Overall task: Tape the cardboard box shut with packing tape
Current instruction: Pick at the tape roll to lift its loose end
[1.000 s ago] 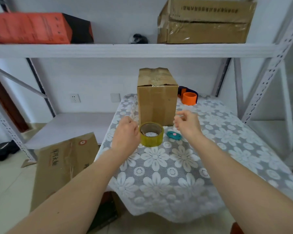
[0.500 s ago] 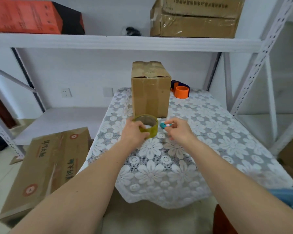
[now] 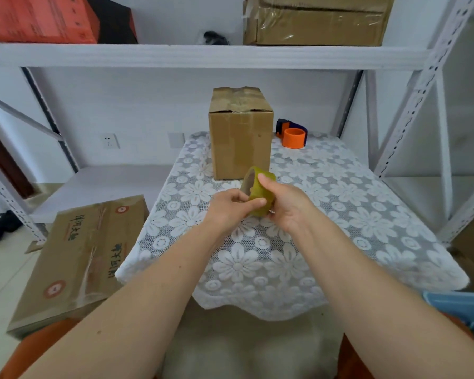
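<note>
over the lace tablecloth (image 3: 340, 203), both hands' fingers (image 3: 261, 201) now grip the lifted tape roll (image 3: 260, 187).

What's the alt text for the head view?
Both hands, left hand and right hand, hold a yellowish tape roll above a floral tablecloth. Behind it stands a tall cardboard box, flaps closed.

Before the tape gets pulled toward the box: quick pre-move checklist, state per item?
1. Tape roll held off the table by both hands: ok.
2. Left hand grips the roll, thumb on its outer face: ok.
3. Right hand grips the roll from the right side: ok.
4. Free tape end found and lifted: cannot tell.
5. Cardboard box upright, flaps folded down: ok.
6. Box top seam already taped: cannot tell.
</note>
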`<state>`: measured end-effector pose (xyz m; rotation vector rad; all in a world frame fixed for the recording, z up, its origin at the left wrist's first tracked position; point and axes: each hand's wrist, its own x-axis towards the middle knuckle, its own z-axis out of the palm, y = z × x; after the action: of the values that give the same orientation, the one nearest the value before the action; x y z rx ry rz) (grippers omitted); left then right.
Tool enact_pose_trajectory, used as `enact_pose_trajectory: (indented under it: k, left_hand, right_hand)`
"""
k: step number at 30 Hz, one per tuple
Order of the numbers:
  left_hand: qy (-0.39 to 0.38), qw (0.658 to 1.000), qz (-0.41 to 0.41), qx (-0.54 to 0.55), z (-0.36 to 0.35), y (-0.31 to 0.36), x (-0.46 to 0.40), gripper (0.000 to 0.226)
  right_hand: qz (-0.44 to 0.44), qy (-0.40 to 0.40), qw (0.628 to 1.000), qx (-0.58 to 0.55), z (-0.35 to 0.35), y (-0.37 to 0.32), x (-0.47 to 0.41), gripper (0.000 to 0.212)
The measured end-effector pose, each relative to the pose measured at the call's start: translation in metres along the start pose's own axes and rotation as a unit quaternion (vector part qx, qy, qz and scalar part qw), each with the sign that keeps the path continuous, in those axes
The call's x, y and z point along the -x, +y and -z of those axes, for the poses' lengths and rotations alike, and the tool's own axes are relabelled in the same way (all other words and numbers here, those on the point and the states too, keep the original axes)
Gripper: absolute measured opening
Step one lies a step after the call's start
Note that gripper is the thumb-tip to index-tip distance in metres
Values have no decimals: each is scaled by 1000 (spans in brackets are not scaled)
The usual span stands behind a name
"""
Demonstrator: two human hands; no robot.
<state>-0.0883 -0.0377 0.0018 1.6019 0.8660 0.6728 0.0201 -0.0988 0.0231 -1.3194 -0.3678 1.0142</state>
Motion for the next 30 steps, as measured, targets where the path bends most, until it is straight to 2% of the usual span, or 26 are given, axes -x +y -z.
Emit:
enact_pose_trajectory:
  k: [3,6,8,11,15,17,19,23,25,27,30]
  left_hand:
    - [-6,1000,-19,-16,-4,8,13,29]
    - [-5,999,-38,10,-8,9,20,28]
    - [3,999,-41,24,-10,8,22,28]
    - [13,997,-21,77,-11,5,18,28]
    - [6,987,17,157,-11,7,20,27]
    - [7,987,9,157,-9,8,20,28]
    - [22,993,-18,110,-7,8,20,31]
    - [7,996,-55,71,-8,9,25,30]
    - [-16,996,-54,73,-9,7,26,28]
    - [-20,995,-45,90,-9,4,25,26]
    - [-24,987,-20,160,-9,1,22,23]
  right_hand:
    - [-10,30,999,-25,0,-5,7,37]
    - [2,24,998,-53,3,-10,13,33]
    - [26,-10,998,-52,5,-11,18,24]
    - [76,-102,992,-22,10,-8,24,6]
    - [106,-171,979,20,16,-9,26,16]
    - [104,-163,981,23,14,-10,26,10]
    - [87,-132,987,-3,7,-12,28,4]
    - [42,-4,998,-51,-6,-19,30,30]
    - [29,28,998,-42,-6,-21,29,35]
    - [31,4,999,-37,-5,-21,30,35]
    - [47,-76,995,-39,-1,-19,28,24]
